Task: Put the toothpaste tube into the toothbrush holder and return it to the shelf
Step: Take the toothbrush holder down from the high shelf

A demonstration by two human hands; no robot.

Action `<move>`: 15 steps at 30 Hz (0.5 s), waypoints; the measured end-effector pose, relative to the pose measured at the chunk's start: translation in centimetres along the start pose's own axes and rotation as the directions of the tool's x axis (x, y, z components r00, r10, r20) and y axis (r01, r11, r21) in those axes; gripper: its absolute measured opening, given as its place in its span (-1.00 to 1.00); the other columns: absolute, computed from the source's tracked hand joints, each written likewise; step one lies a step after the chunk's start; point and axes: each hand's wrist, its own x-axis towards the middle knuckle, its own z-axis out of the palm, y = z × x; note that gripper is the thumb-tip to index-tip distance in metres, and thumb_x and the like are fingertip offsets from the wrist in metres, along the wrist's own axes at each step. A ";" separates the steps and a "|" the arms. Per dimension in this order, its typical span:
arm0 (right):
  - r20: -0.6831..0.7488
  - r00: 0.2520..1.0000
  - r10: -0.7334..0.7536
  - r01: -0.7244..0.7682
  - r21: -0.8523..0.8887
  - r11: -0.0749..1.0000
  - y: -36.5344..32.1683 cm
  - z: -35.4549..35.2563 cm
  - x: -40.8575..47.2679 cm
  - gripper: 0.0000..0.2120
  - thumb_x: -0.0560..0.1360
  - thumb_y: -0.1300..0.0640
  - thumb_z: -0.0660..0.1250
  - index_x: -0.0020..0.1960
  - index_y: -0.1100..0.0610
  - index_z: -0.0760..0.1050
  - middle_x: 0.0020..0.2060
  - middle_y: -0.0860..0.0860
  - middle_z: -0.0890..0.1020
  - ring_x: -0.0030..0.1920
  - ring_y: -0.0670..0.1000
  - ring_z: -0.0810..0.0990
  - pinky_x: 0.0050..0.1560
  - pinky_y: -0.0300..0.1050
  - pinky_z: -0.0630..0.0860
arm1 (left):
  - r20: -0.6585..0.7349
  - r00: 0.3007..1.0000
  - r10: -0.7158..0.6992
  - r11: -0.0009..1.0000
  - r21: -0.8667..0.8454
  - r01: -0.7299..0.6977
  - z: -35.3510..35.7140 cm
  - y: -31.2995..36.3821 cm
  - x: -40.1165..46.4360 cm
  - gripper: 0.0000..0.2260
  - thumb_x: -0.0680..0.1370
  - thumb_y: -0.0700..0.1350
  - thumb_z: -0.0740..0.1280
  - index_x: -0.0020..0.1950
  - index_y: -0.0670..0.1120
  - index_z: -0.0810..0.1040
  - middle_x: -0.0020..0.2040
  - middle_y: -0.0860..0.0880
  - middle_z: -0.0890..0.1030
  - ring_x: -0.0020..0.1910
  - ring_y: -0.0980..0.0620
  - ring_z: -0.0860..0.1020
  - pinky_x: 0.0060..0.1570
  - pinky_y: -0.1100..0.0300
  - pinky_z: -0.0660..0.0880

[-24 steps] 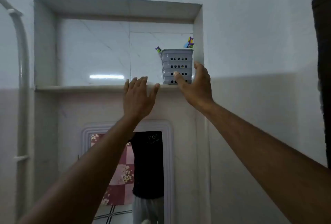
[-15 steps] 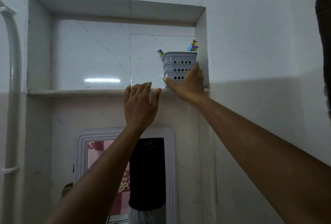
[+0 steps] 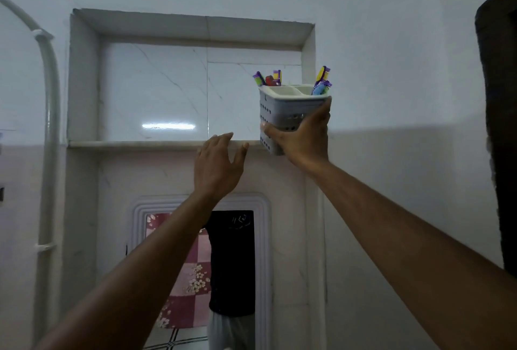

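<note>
Toothbrush holder (image 3: 282,114): grey perforated plastic, divided compartments, tilted toward the camera, gripped at the right end of the shelf (image 3: 134,144) and seemingly clear of the ledge. Contents: several coloured toothbrushes (image 3: 321,81) standing upright; toothpaste tube not identifiable among them, and none seen elsewhere.

Right hand (image 3: 303,139): fingers clenched around the holder's lower body, thumb on the near side, a low grip that likely steadies the tall load while it is carried.

Left hand (image 3: 216,166): fingers released and spread, holding nothing, tips at the shelf's front edge, probably bracing for the high reach.

Mirror (image 3: 201,265): below the shelf, white moulded frame.

Pipe (image 3: 50,125): white, at left on the wall.

Judgement: holder is being taken for loading; tube insertion not yet done
</note>
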 end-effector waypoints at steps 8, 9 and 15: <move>-0.008 1.000 0.006 -0.005 0.073 0.997 0.7 -6.4 -8.8 0.26 0.21 -0.42 0.68 0.66 0.06 0.16 0.53 -0.01 0.49 0.46 0.05 0.56 0.24 -0.02 0.63 | 0.103 0.994 -0.022 0.996 -0.087 0.031 -3.5 2.9 -7.6 -0.41 0.68 0.30 0.25 0.59 -0.02 0.42 0.50 -0.06 0.53 0.47 -0.07 0.47 0.46 -0.14 0.42; 0.004 1.000 0.022 -0.022 0.075 0.997 1.2 -7.3 -10.5 0.26 0.21 -0.45 0.66 0.66 0.06 0.16 0.52 -0.01 0.49 0.45 0.05 0.57 0.21 -0.02 0.64 | 0.128 0.991 -0.039 0.995 -0.085 0.050 -3.8 3.1 -9.0 -0.42 0.67 0.29 0.27 0.59 -0.02 0.42 0.49 -0.07 0.54 0.46 -0.07 0.48 0.45 -0.13 0.42; 0.121 0.974 0.193 -0.200 0.049 0.979 5.6 -11.6 -20.7 0.22 0.17 -0.54 0.58 0.62 -0.03 0.18 0.48 -0.07 0.54 0.37 0.04 0.64 0.18 0.14 0.70 | 0.280 0.949 -0.149 0.975 -0.116 0.187 -5.7 4.9 -19.9 -0.50 0.70 0.18 0.31 0.58 -0.01 0.43 0.50 -0.10 0.53 0.44 -0.07 0.48 0.38 -0.14 0.47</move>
